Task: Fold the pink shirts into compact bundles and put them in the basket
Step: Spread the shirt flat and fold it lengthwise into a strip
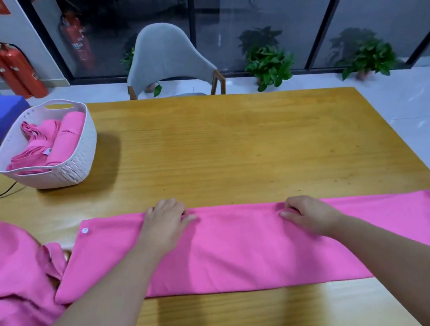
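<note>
a pink shirt (247, 251) lies flat w/ its length running left-right across the near half of the wooden table (233, 144), already narrowed to a long band. from my remote seat i read this as mid-fold: left hand (166, 224) and right hand (309, 214) both sit on the band's far edge, fingers curled and pinching the cloth there, well apart from each other. a white snap (85, 230) shows near the band's left end.

next move, as i judge it: either draw that far edge toward the body to halve the width again, or shift to the ends and fold or roll lengthwise to get a compact bundle. it needs both pinches to travel together so the edge stays straight.

the white basket (77, 164) stands at the far left of the table, well apart from the hands. inside: pink bundles (68, 138), at least two, one rolled and lying along the right wall; exact count i can't tell.

a loose pink heap (8, 285), prob. more shirts, waits at near left, touching the band's left end.
</note>
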Motion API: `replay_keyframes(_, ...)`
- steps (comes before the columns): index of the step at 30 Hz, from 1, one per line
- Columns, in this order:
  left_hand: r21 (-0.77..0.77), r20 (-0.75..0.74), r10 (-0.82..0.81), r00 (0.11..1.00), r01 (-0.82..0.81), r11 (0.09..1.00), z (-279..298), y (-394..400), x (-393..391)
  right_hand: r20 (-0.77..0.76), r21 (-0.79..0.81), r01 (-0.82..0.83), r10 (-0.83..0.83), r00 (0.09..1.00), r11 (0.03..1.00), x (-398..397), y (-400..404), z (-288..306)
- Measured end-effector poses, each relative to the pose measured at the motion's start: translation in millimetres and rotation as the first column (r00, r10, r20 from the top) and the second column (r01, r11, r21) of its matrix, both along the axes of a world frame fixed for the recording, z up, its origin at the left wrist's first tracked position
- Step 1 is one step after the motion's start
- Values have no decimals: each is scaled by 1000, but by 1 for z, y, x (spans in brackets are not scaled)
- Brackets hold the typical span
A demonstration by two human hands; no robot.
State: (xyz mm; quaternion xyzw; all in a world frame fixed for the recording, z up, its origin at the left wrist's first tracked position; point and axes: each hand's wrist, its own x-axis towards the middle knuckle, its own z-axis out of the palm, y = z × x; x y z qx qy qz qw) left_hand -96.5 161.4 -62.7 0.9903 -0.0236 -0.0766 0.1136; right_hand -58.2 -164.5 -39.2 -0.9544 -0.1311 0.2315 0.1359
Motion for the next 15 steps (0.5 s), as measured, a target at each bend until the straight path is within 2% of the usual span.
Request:
replay_keyframes(2,74,-71,-26,997,31,997,4,1,4,6,19,12,-12,1000,1000,3,-7,0)
replay_keyframes(5,231,-68,-74,995,88,969,6,10,10,-10,-13,7,-7,1000,1000,8,-10,0)
replay_keyframes(8,200,-79,-49,996,64,978,8,11,18,8,-69,-10,11,1000,998,13,-9,-4)
replay_keyframes(11,298,-93,-20,995,47,954,4,8,21,77,-158,39,-27,997,987,14,-6,-12)
replay_keyframes(13,335,51,-18,999,0,942,-3,5,19,192,-227,112,-68,979,967,10,-6,-15)
replay_keyframes(15,328,210,18,978,-88,941,-6,-8,16,462,-249,137,-7,887,959,7,-6,-20)
